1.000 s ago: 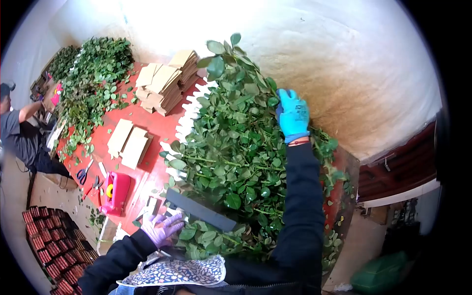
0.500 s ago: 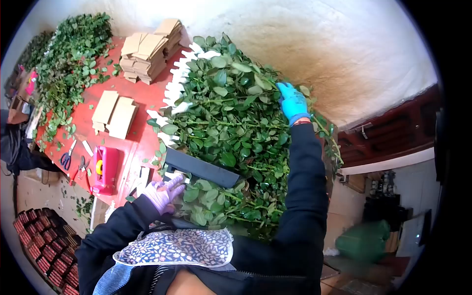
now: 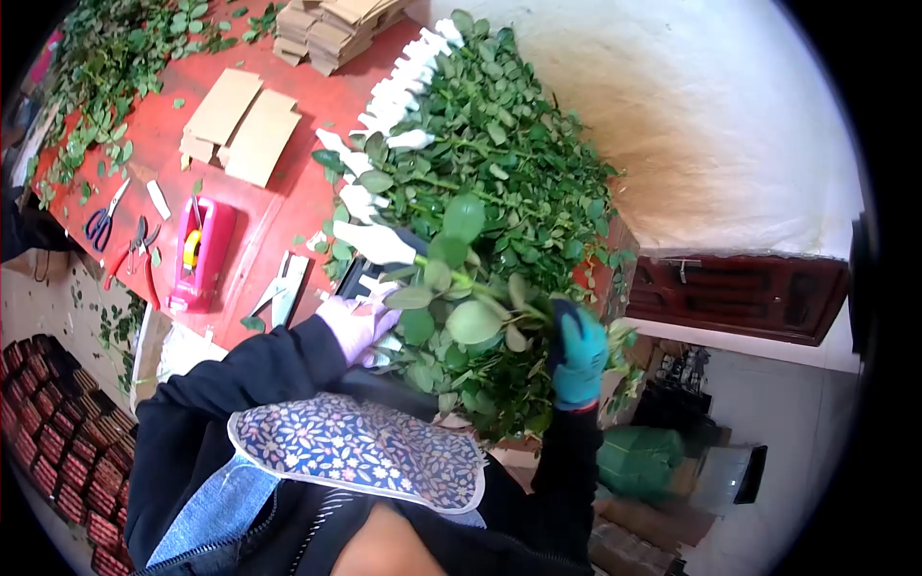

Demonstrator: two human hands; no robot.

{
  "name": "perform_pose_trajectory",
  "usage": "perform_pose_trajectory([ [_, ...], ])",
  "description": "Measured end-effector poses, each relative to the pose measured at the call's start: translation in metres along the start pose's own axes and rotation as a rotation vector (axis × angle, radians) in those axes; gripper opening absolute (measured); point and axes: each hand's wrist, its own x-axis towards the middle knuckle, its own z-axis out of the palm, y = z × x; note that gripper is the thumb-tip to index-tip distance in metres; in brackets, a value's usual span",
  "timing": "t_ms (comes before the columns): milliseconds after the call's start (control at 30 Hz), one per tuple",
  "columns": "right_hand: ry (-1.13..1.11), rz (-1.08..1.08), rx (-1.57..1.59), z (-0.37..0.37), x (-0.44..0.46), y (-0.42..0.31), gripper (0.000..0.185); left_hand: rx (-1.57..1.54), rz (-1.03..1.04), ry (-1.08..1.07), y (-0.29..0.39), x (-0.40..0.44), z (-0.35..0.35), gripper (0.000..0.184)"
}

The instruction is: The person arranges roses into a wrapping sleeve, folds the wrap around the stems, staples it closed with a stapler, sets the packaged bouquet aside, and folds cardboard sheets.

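Red counter (image 3: 144, 120) beside a stained wall (image 3: 730, 125). Right hand (image 3: 581, 355) gripping one leafy stem (image 3: 475, 322), right of the pink dispenser (image 3: 204, 259); left hand (image 3: 355, 326) nearer the dispenser, its grip impossible to tell. Piled stems (image 3: 490, 134), many visibly white-capped, beyond the dispenser; held stem appears capped, not laid flat

The person wears a black zip jacket (image 3: 240, 370) with blue denim (image 3: 216, 509), a floral cloth (image 3: 360, 446) with pale edging, a lilac left glove (image 3: 353, 326) and a seemingly rubbery turquoise right glove (image 3: 580, 357).
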Motion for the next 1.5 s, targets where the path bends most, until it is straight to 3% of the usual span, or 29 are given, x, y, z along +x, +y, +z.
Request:
perform_pose_trajectory([
  [133, -0.344, 0.154, 0.09, 0.049, -0.074, 0.0, 0.053, -0.126, -0.037, -0.041, 0.003, 0.002, -0.001, 0.074],
  [200, -0.619, 0.1, -0.075, 0.072, -0.094, 0.011, 0.057, -0.126, -0.027, -0.106, 0.007, 0.004, -0.013, 0.074],
  [267, -0.733, 0.138, -0.111, 0.052, -0.075, -0.006, 0.06, 0.067, 0.129, 0.019, 0.006, 0.003, -0.012, 0.072],
  [333, -0.826, 0.176, -0.129, 0.022, -0.047, -0.017, 0.06, 0.064, 0.122, -0.016, 0.007, 0.002, -0.01, 0.073],
  [367, -0.752, 0.078, -0.167, 0.01, -0.034, -0.019, 0.055, 0.065, 0.111, -0.031, 0.007, 0.004, -0.012, 0.074],
  [467, -0.69, 0.153, 0.044, -0.034, 0.028, -0.017, 0.047, 0.138, 0.058, -0.052, 0.012, 0.004, -0.015, 0.071],
  [533, -0.228, -0.032, 0.016, -0.039, 0.075, -0.016, 0.039, 0.163, 0.026, -0.064, 0.016, 0.003, -0.015, 0.07],
  [600, -0.098, -0.062, 0.174, 0.004, 0.125, 0.006, 0.038, 0.176, 0.037, -0.074, 0.019, 0.001, -0.019, 0.073],
  [633, -0.13, 0.015, 0.374, 0.035, 0.15, 0.017, 0.038, 0.176, 0.04, -0.052, 0.021, 0.0, -0.02, 0.073],
  [700, -0.148, -0.01, 0.308, 0.109, 0.198, 0.04, 0.041, 0.171, 0.008, -0.05, 0.024, -0.002, -0.021, 0.074],
  [733, -0.139, -0.092, 0.034, 0.147, 0.214, 0.05, 0.042, 0.177, 0.001, -0.039, 0.029, -0.002, -0.025, 0.074],
  [800, -0.156, -0.167, -0.014, 0.215, 0.229, 0.064, 0.043, 0.186, 0.021, -0.063, 0.025, -0.001, -0.023, 0.074],
  [833, -0.284, -0.112, -0.041, 0.226, 0.239, 0.061, 0.04, 0.217, 0.019, -0.088, 0.025, 0.0, -0.025, 0.074],
  [933, -0.551, -0.089, -0.164, 0.213, 0.248, 0.051, 0.031, 0.233, 0.058, -0.068, 0.024, 0.002, -0.025, 0.073],
  [1000, -0.542, -0.13, -0.18, 0.204, 0.244, 0.062, 0.026, 0.182, 0.018, -0.093, 0.027, 0.003, -0.029, 0.073],
  [1133, 0.029, -0.137, -0.095, 0.13, 0.234, 0.051, 0.024, 0.172, 0.019, -0.087, 0.023, 0.005, -0.027, 0.073],
  [1200, 0.189, -0.081, -0.087, 0.086, 0.252, 0.044, 0.039, 0.217, 0.045, -0.039, 0.019, 0.005, -0.023, 0.072],
  [1333, 0.21, 0.064, -0.356, 0.118, 0.311, 0.093, 0.034, 0.311, -0.007, -0.018, 0.028, 0.003, -0.018, 0.066],
  [1400, 0.384, -0.138, 0.221, 0.097, 0.306, 0.081, 0.03, 0.312, -0.012, 0.006, 0.032, 0.003, -0.022, 0.064],
  [1467, 0.125, -0.06, 0.627, 0.026, 0.257, 0.018, 0.029, 0.235, -0.08, -0.07, 0.031, 0.004, -0.019, 0.068],
  [1500, 0.233, -0.204, 0.515, 0.028, 0.229, 0.001, 0.029, 0.223, -0.058, -0.046, 0.03, 0.004, -0.02, 0.069],
])
